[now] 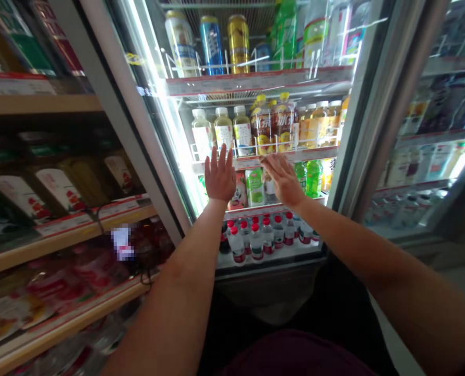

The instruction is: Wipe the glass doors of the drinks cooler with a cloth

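Both arms reach forward into a lit drinks fridge. My left hand has its fingers stretched up and slightly apart, holding nothing. Just beyond it stand pale bottles with white caps on the middle shelf. My right hand is extended too, fingers pointing left and lying nearly together, with nothing visible in it. Beyond it are dark tea bottles with yellow caps. Green-labelled drinks sit on the shelf below, between the hands. Whether either hand touches the middle shelf's edge I cannot tell.
Cans and green bottles fill the upper shelf. Several red-capped water bottles stand at the bottom. A metal door frame rises at right. Wooden shelves with bottles and packages line the left.
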{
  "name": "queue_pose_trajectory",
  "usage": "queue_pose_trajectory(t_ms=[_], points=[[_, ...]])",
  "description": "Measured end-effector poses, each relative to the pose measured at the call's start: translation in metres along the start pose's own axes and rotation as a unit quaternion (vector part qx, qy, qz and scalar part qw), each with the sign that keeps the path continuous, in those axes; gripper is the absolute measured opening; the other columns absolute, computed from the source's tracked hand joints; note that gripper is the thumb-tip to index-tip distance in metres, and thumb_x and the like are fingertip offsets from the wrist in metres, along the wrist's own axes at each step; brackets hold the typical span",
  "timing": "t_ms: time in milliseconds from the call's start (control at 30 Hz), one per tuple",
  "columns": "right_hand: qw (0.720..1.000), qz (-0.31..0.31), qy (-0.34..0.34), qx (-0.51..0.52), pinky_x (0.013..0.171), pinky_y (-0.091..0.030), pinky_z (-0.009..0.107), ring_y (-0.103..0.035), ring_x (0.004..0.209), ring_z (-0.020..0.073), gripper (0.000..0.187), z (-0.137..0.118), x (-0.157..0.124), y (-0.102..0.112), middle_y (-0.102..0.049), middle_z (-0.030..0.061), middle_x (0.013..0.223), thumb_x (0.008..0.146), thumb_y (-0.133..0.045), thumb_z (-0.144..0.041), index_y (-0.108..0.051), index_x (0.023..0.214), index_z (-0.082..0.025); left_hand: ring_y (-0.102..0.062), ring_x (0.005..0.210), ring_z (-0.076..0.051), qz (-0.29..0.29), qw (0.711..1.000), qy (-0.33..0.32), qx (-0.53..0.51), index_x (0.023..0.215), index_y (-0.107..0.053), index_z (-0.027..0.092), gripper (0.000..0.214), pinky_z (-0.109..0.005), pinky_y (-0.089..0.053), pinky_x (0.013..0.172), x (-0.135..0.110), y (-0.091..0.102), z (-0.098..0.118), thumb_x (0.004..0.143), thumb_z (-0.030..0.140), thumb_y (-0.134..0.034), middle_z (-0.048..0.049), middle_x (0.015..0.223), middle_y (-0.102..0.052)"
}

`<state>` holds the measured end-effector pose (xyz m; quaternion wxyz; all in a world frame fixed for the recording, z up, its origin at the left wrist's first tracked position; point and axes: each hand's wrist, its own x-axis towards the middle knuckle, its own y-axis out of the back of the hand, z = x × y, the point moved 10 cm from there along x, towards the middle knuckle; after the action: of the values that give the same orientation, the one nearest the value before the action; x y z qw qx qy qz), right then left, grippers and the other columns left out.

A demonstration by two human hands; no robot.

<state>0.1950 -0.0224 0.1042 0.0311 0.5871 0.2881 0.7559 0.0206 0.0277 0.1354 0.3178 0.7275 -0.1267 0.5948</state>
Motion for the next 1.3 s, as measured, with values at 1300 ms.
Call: queue_pose_trajectory(t_ms=[1300], points=[[0.996, -0.061, 0.061, 0.029, 0.128, -0.022, 0.051, -0.022, 0.155, 0.0221, 0.070, -0.027, 0.010, -0.020, -0.038, -0.0040, 0.161, 0.096, -0.035, -0.003, -0.026, 0.158, -0.034, -0.003, 0.156, -0.020, -0.002, 0.999, 0.014, -0.050, 0.155, -0.038, 0.018, 0.054, -0.049, -0.004, 0.129, 0.000, 0.000, -0.004, 0.103, 0.029, -0.032, -0.0067, 0.164, -0.030]])
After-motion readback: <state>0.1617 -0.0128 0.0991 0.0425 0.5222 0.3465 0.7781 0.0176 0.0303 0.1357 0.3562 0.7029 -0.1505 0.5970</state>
